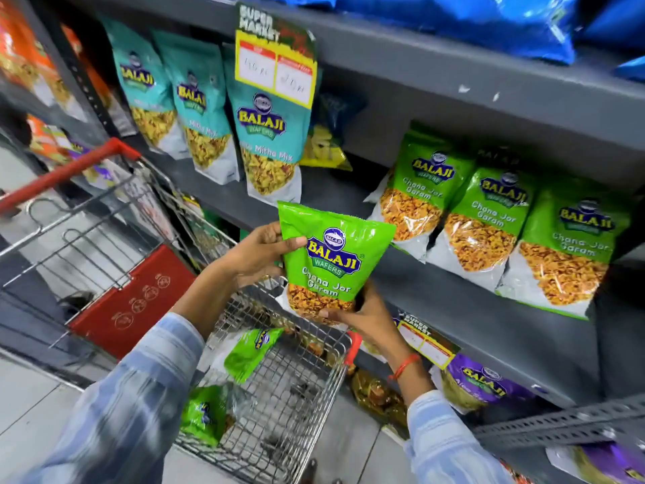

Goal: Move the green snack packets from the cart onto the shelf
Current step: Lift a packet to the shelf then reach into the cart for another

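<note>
The green Chana Jor Garam packet [331, 260], gripped by left hand [258, 255] and right hand [363, 317], probably should be stood upright beside the shelved green packets [488, 218].

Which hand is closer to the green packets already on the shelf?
The right hand. It holds the bottom of the green packet, just below and left of the shelved green packets. The left hand grips the packet's far edge, nearer the cart.

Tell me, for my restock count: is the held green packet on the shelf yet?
No. Both hands, left hand and right hand, hold the packet in front of the shelf.
</note>
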`<state>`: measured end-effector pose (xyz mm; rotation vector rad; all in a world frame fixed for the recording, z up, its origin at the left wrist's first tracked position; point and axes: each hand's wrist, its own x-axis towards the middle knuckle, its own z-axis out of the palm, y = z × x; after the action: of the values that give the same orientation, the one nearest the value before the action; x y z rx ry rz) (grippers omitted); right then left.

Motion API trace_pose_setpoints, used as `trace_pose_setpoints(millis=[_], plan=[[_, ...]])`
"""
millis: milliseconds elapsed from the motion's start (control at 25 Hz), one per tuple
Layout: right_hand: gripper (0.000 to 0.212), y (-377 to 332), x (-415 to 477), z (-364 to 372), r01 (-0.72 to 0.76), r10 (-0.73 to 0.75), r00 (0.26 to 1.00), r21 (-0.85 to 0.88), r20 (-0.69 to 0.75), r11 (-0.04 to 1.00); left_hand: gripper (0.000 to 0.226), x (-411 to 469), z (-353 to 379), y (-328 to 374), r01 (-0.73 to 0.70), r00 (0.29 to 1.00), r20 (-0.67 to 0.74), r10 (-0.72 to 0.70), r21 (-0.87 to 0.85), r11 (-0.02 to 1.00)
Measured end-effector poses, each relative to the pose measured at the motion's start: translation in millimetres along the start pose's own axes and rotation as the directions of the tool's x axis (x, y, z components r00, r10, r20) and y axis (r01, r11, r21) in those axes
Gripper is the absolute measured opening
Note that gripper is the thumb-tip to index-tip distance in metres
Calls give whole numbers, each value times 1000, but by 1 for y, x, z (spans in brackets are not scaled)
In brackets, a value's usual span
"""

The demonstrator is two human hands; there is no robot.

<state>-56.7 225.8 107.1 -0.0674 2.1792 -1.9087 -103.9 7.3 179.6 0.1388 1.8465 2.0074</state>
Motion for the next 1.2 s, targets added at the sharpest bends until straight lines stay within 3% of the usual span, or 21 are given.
trace_pose_setpoints(millis=[80,200,360,520,680,760,880,960,1080,1120,1200], plan=[[57,-13,6,-11,58,-63,986,-38,-151,998,32,17,14,16,-54,999,3,54,27,998],[59,-27,20,-31,99,-97,942,-11,-321,995,54,37,35,13,-80,997,30,75,245,966],[62,-45,50,-44,137,-144,909,-47,-390,990,61,70,49,-3,-41,999,-13,48,350,936],[72,-43,75,-41,69,-148,900,-200,-409,977,66,109,40,1,8,996,-84,32,437,899],[67,-33,75,-31,-46,-117,878,-325,-464,945,68,123,33,6,55,998,-9,-56,401,914],[61,-29,62,-20,-10,-173,814,-311,-555,950,81,120,29,4,44,999,-14,-42,383,923],[51,-15,34,5,159,-330,708,-314,-624,936,79,82,5,-24,-21,968,-233,89,279,960],[41,4,20,31,266,-423,733,-347,-532,899,63,44,-24,-72,37,925,-376,55,234,972],[35,44,20,80,240,-357,864,-333,-354,912,52,-8,-62,-156,321,850,-461,-255,69,945],[34,58,22,93,183,-285,909,-323,-304,928,53,-21,-66,-182,435,812,-493,-312,156,887],[36,93,31,116,15,-77,983,-345,-167,938,74,-43,-63,-232,594,786,-502,-361,452,665]])
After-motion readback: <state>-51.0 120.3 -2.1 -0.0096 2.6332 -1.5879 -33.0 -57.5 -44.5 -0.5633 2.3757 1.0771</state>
